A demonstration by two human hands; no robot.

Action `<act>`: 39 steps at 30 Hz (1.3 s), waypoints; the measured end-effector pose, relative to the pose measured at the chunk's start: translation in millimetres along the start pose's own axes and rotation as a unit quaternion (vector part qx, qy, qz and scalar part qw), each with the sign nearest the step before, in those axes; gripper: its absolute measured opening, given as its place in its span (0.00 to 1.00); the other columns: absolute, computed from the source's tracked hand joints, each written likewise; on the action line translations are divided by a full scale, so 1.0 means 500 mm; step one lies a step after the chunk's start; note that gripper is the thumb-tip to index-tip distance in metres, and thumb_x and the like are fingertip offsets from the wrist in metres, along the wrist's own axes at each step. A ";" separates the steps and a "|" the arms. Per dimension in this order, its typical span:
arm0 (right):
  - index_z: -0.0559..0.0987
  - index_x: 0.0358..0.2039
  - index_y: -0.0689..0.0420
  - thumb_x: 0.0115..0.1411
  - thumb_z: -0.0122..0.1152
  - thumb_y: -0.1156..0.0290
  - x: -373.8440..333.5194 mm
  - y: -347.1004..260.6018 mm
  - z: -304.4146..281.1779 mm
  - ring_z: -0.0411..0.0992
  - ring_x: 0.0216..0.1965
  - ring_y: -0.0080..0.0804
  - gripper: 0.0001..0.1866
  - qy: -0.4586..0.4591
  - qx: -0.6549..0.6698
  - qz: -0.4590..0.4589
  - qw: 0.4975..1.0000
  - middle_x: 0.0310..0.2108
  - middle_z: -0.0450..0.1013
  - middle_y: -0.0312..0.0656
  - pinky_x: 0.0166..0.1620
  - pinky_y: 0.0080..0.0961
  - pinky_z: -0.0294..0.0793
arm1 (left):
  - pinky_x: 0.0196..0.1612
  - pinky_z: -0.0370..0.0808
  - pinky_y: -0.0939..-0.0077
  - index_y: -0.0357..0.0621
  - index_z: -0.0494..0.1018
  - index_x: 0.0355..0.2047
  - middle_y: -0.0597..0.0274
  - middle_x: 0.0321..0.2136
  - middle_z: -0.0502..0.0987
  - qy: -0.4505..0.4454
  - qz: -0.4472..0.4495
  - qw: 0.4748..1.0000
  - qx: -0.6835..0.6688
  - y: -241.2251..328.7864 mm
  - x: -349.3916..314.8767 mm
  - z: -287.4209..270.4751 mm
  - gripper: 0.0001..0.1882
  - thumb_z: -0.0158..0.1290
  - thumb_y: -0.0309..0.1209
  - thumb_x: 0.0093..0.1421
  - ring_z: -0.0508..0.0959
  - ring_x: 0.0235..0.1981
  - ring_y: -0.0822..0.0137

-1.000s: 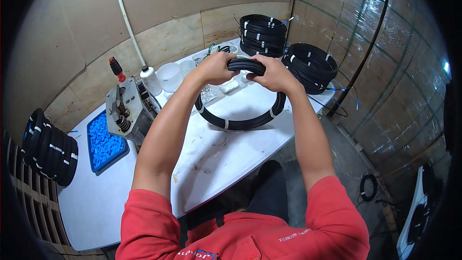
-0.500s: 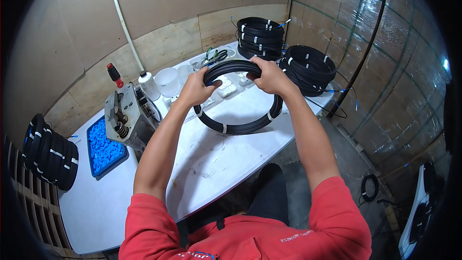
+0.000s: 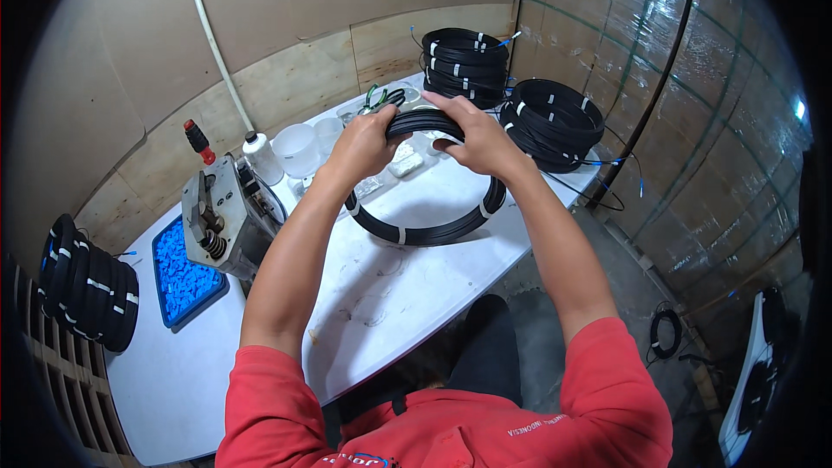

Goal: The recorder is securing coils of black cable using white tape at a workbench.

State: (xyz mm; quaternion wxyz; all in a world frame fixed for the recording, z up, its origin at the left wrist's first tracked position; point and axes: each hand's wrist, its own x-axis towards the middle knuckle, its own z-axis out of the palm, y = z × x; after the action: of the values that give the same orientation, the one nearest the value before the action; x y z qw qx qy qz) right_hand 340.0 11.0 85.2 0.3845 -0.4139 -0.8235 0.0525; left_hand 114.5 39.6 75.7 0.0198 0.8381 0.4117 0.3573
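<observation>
A coil of black cable (image 3: pixel 433 235), bound with white ties, stands tilted over the white table. Both hands grip its top side. My left hand (image 3: pixel 364 142) is closed around the upper left of the ring. At the upper right, my right hand (image 3: pixel 476 136) wraps the coil with the thumb below and the fingers stretched over the top. The lower edge of the coil rests on or just above the tabletop; I cannot tell which. Behind my hands lie green-handled pliers (image 3: pixel 373 97) and clear packets of small white parts (image 3: pixel 405 161).
A metal hand press (image 3: pixel 230 217) stands left on the table (image 3: pixel 390 295), beside a tray of blue clips (image 3: pixel 184 273). Cable coils are stacked at far left (image 3: pixel 87 286), back (image 3: pixel 464 69) and right (image 3: pixel 552 126). A white bottle (image 3: pixel 262 159) and plastic tubs (image 3: pixel 296 152) stand behind.
My left hand has slid along the ring to the right, closer to my right hand. The right fingers have straightened over the coil's top. The coil stays in nearly the same place.
</observation>
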 end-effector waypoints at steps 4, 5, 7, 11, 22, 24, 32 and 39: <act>0.65 0.64 0.37 0.57 0.64 0.69 0.003 0.014 -0.004 0.74 0.41 0.50 0.35 -0.064 -0.048 -0.004 0.997 0.43 0.72 0.47 0.45 0.39 0.75 | 0.35 0.72 0.54 0.40 0.72 0.39 0.43 0.29 0.79 -0.039 -0.018 0.999 -0.003 0.014 0.008 -0.012 0.13 0.61 0.32 0.57 0.78 0.33 0.41; 0.64 0.64 0.37 0.57 0.64 0.69 0.005 0.023 -0.004 0.74 0.41 0.51 0.35 -0.076 -0.047 -0.012 0.996 0.43 0.72 0.47 0.45 0.40 0.75 | 0.35 0.72 0.54 0.40 0.73 0.39 0.43 0.29 0.79 -0.063 -0.032 0.998 0.004 0.022 0.011 -0.016 0.14 0.61 0.33 0.57 0.78 0.33 0.41; 0.66 0.64 0.39 0.57 0.64 0.68 0.006 0.037 0.001 0.75 0.41 0.49 0.34 -0.064 -0.032 -0.032 0.997 0.43 0.73 0.47 0.45 0.38 0.75 | 0.36 0.72 0.53 0.40 0.73 0.38 0.43 0.28 0.79 -0.067 -0.033 0.997 -0.006 0.029 0.018 -0.012 0.13 0.61 0.34 0.56 0.78 0.33 0.41; 0.72 0.60 0.49 0.56 0.67 0.65 0.009 0.047 -0.002 0.77 0.38 0.39 0.29 -0.026 0.093 -0.096 0.991 0.42 0.77 0.46 0.45 0.32 0.75 | 0.33 0.71 0.59 0.40 0.75 0.38 0.45 0.27 0.79 -0.077 -0.040 0.996 -0.024 0.018 0.015 -0.016 0.13 0.61 0.33 0.56 0.78 0.28 0.47; 0.72 0.55 0.55 0.51 0.73 0.69 0.021 0.016 -0.008 0.76 0.36 0.32 0.30 -0.115 0.094 0.024 0.989 0.38 0.79 0.44 0.43 0.27 0.74 | 0.32 0.71 0.64 0.38 0.78 0.34 0.50 0.23 0.78 -0.076 -0.095 0.991 -0.056 0.008 0.003 -0.030 0.12 0.62 0.33 0.54 0.76 0.24 0.57; 0.72 0.55 0.55 0.49 0.73 0.72 0.024 0.023 -0.008 0.77 0.37 0.33 0.31 -0.131 0.103 0.039 0.985 0.39 0.79 0.45 0.43 0.28 0.74 | 0.32 0.71 0.64 0.37 0.78 0.33 0.50 0.23 0.78 -0.066 -0.098 0.992 -0.034 0.013 0.002 -0.028 0.12 0.62 0.33 0.53 0.75 0.24 0.58; 0.74 0.51 0.54 0.52 0.68 0.71 0.011 0.039 -0.002 0.78 0.32 0.37 0.24 -0.097 0.083 0.052 0.991 0.33 0.79 0.47 0.38 0.30 0.74 | 0.30 0.71 0.64 0.36 0.77 0.31 0.50 0.21 0.77 -0.065 -0.086 0.993 -0.054 0.022 0.002 -0.033 0.11 0.62 0.32 0.52 0.75 0.22 0.58; 0.75 0.46 0.56 0.55 0.64 0.72 0.008 0.040 0.003 0.77 0.27 0.42 0.17 -0.069 0.051 0.071 0.994 0.28 0.78 0.50 0.33 0.33 0.73 | 0.32 0.71 0.60 0.36 0.76 0.31 0.46 0.23 0.78 -0.070 -0.097 0.991 -0.064 0.009 -0.013 -0.042 0.13 0.62 0.33 0.52 0.77 0.26 0.49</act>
State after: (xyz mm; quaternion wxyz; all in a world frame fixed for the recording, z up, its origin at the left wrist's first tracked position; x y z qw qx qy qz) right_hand 350.5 27.6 78.5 0.3427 -0.4462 -0.8130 0.1503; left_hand 102.2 26.4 88.8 0.1364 0.8143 0.4647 0.3200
